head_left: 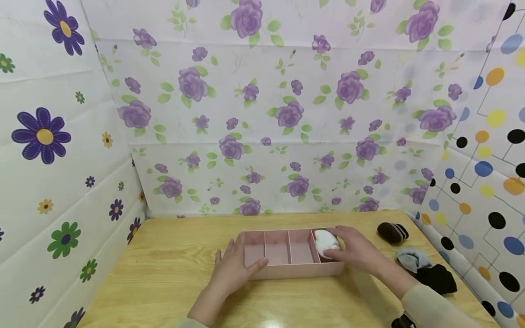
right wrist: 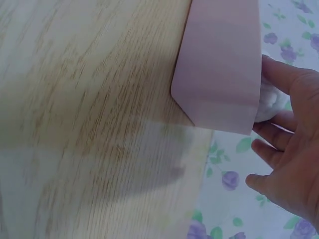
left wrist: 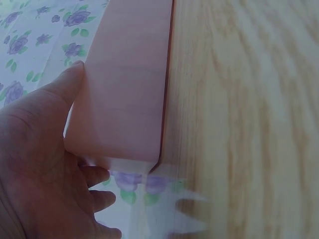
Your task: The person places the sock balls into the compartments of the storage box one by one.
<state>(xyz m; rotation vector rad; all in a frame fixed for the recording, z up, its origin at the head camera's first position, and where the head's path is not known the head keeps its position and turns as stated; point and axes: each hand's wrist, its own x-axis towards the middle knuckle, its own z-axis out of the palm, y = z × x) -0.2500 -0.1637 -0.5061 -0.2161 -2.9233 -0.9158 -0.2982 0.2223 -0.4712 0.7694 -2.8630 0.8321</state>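
A pink box (head_left: 297, 271) with several compartments in a row sits on the table. A white rolled sock (head_left: 326, 243) is in its rightmost compartment, rising above the rim. My right hand (head_left: 356, 248) holds this sock between thumb and fingers at the box's right end; in the right wrist view the sock (right wrist: 269, 102) shows only partly behind the box wall. At the box's left end rests my left hand (head_left: 231, 269), its thumb along the front rim. In the left wrist view the left hand's (left wrist: 45, 164) other fingers spread beside the end wall.
On the table's right side lie a dark brown striped rolled sock (head_left: 392, 233), a grey rolled sock (head_left: 412, 259) and a black one (head_left: 436, 279). A small black object (head_left: 403, 321) shows at the lower edge by the right sleeve. Patterned sheets surround the wooden table (head_left: 172, 255).
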